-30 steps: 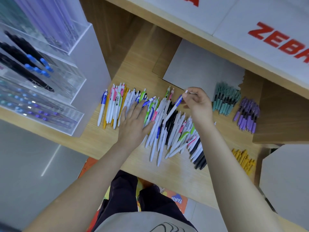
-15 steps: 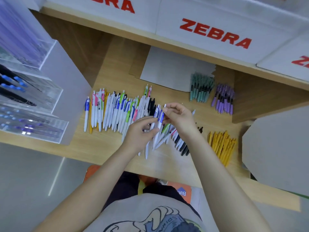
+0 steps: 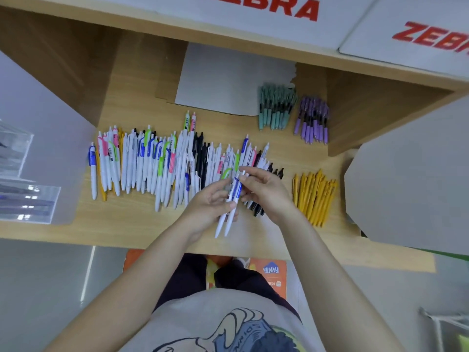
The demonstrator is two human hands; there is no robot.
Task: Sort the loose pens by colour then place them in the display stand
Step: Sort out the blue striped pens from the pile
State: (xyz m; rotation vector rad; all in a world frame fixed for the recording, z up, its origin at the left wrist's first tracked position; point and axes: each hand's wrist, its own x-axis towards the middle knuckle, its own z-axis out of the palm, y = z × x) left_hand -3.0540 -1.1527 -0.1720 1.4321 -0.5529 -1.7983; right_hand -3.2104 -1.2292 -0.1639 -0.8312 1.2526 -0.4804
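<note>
The left hand (image 3: 206, 207) held two blue-clip pens (image 3: 232, 199) and the right hand (image 3: 264, 189) pinched their tops; sorting was underway, more blue ones from the unsorted row (image 3: 152, 161) were needed next

My left hand (image 3: 206, 207) covers the middles of the two blue-clipped pens (image 3: 229, 207) I grip, and my right hand (image 3: 264, 191) hides their top ends. Both hands hide part of the loose pen row (image 3: 162, 166) behind them; the print on those barrels is too small to read. The display stand (image 3: 22, 184) runs off the left edge, its contents a blur. The top edge cuts the red lettering (image 3: 266, 8) above the shelf.
</note>
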